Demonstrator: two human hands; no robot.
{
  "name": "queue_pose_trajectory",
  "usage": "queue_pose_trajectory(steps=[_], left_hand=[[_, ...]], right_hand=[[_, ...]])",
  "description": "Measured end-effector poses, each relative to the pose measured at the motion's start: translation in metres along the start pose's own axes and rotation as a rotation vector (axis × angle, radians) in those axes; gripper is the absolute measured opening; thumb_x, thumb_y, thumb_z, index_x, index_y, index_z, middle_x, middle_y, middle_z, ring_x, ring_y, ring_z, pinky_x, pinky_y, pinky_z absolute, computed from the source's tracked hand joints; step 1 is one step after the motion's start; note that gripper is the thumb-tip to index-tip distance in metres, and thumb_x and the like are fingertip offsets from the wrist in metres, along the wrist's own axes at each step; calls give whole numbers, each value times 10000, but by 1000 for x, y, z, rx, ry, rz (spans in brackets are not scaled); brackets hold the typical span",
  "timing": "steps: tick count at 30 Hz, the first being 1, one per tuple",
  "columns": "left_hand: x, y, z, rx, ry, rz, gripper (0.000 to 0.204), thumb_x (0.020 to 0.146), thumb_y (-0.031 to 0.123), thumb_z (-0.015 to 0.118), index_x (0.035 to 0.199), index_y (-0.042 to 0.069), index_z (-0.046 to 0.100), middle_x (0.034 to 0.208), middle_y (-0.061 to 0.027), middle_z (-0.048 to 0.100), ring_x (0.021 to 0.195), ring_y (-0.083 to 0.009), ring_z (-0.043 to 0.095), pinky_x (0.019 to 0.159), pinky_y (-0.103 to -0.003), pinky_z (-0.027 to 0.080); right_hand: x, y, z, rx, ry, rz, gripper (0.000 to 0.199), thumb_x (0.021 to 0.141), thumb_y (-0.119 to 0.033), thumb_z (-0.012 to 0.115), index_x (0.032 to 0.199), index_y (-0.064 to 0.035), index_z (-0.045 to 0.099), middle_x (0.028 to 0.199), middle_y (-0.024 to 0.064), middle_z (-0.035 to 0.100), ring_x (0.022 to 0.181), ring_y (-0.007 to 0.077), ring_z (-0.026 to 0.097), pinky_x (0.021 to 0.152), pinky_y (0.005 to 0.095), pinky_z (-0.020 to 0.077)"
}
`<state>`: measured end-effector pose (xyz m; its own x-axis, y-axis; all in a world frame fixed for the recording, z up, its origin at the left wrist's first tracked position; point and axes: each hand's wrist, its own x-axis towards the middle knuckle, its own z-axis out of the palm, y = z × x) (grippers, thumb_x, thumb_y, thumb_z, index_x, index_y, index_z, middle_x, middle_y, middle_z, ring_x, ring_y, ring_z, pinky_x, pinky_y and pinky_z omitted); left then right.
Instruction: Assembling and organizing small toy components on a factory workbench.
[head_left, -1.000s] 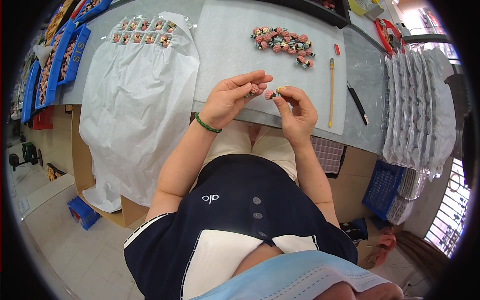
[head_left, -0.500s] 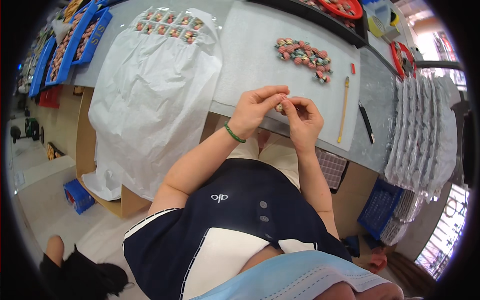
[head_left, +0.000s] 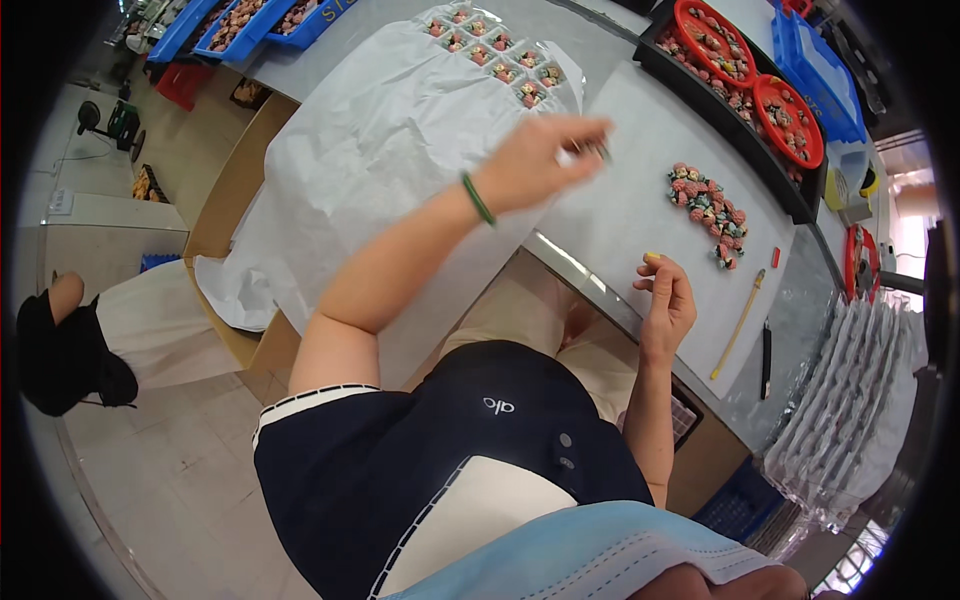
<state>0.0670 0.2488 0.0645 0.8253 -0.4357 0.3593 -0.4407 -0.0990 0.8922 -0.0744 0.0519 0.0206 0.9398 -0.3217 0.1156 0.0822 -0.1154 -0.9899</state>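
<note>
My left hand (head_left: 545, 165), with a green bangle at its wrist, is over the white-covered table and smeared by motion. Its thumb and fingers pinch a small figurine (head_left: 597, 151), blurred and mostly hidden, with a dark greenish part showing. My right hand (head_left: 668, 308) hovers by the table's front edge, fingers loosely bent and apart, with a small yellow spot at one fingertip. Beyond it, a cluster of small pink and green figurines (head_left: 708, 205) lies on the white sheet (head_left: 625, 190). Similar figurines sit in the cells of a white tray (head_left: 500, 62) beyond my left hand.
A black tray (head_left: 735, 122) holds red round baskets (head_left: 790, 118) of figurines. A yellow pencil-like stick (head_left: 738, 325), a black pen-like tool (head_left: 766, 360) and a red piece (head_left: 776, 258) lie at right. Stacked clear trays (head_left: 850, 400) stand beyond them. Blue bins (head_left: 285, 30) are far left.
My hands have parted. The left has moved away toward the celled tray with the small figurine, while the right has let go and stayed near the table edge. The view has turned leftward.
</note>
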Motion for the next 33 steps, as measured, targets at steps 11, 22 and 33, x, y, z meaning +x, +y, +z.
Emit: queue_pose_trajectory(steps=[11,22,33], left_hand=[[39,-164,-203,875,373,-229,352,731,132,597,1058,19,533,878,-143,618,788,-284,596,730,-353,467],[35,-208,-152,1305,156,-491,604,857,532,297,1247,73,340,1340,-111,304,1256,-346,217,965,-573,184],[61,-126,-95,1573,212,-331,589,873,485,359,1311,94,303,1381,-141,245,1274,-292,224,954,-588,189]], right_hand=[[1,21,-5,-159,7,-9,153,885,-123,494,896,7,574,812,21,547,683,70,482,623,183,406],[9,36,-31,-243,13,-93,86,850,-52,523,851,14,579,812,33,555,684,75,482,625,188,397],[22,13,-101,-270,77,-41,123,755,-45,614,874,-13,603,816,59,597,699,115,571,622,226,458]])
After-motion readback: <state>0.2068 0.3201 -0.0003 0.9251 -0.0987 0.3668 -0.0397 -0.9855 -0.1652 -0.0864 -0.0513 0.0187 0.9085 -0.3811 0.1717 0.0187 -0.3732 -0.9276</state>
